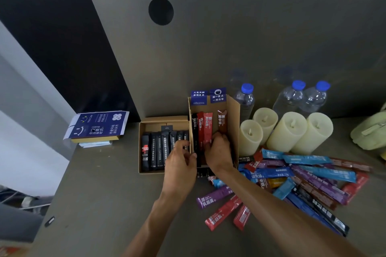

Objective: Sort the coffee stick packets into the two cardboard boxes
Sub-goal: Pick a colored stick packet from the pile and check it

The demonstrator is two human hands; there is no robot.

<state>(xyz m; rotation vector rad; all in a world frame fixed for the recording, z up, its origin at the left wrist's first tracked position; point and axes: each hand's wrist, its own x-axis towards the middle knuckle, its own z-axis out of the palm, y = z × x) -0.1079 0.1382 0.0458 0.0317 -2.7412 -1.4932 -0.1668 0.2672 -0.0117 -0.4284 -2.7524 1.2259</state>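
Packets looked light, limp and slick, best pinched mid-length: right hand (pixel 218 150) gripped the red packets (pixel 205 129) standing in the tall box (pixel 234 127), left hand (pixel 180 158) curled at its left wall, hold unclear; black packets (pixel 158 148) lined the flat box (pixel 140 152), loose pile (pixel 313 173) toward the right edge of the bench (pixel 104 204).

Low box (pixel 144 170) was set on table (pixel 104 194), touching tall box (pixel 235 123) at its right. Row of packets (pixel 155 152) was laid in low box; upright packets (pixel 205 129) were stood in tall box. Loose packets (pixel 309 175) were heaped right of tall box, candles (pixel 288 131) behind heap, bottles (pixel 292 98) behind candles. Flattened cartons (pixel 96 126) were stacked well left.
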